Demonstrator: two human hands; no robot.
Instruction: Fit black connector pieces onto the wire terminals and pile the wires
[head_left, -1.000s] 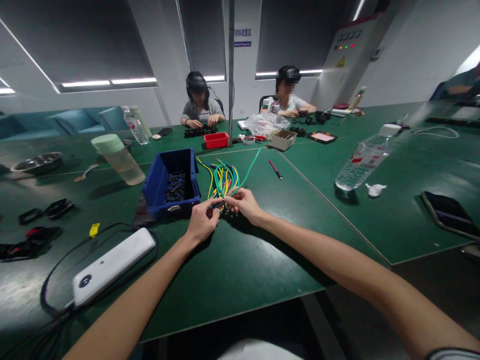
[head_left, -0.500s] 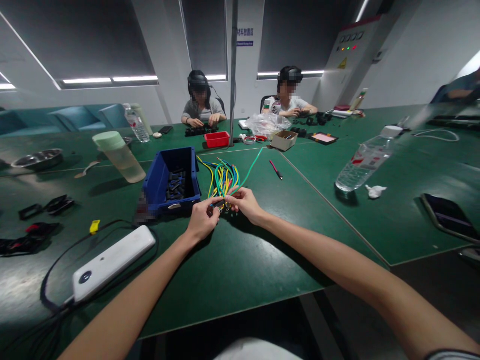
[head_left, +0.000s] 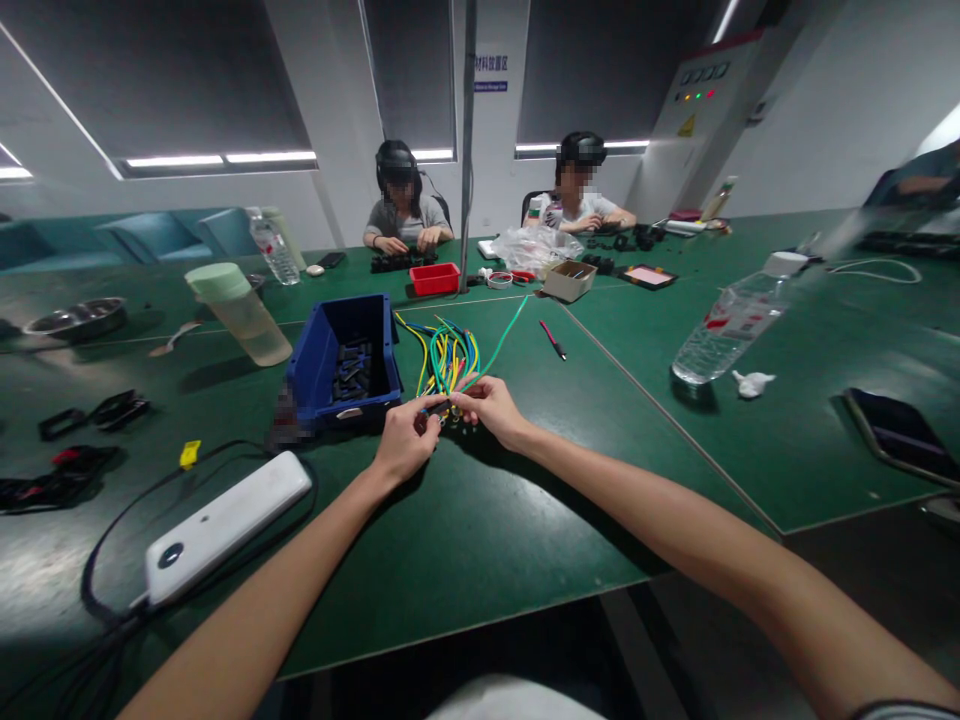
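Note:
My left hand is closed, with a small black piece pinched between thumb and fingers. My right hand meets it at the fingertips, closed on a green wire whose free end runs up and to the right. Just beyond both hands lies a bundle of yellow, green and blue wires; some metal ring ends show under the fingers. Left of the bundle stands a blue bin holding several small black pieces. How the wire and the piece meet is hidden by the fingers.
A white power bank with cables lies at left, near a green-lidded bottle. A water bottle and a phone are at right. Ahead are a red-black lead, a red tray, a pole and two seated people.

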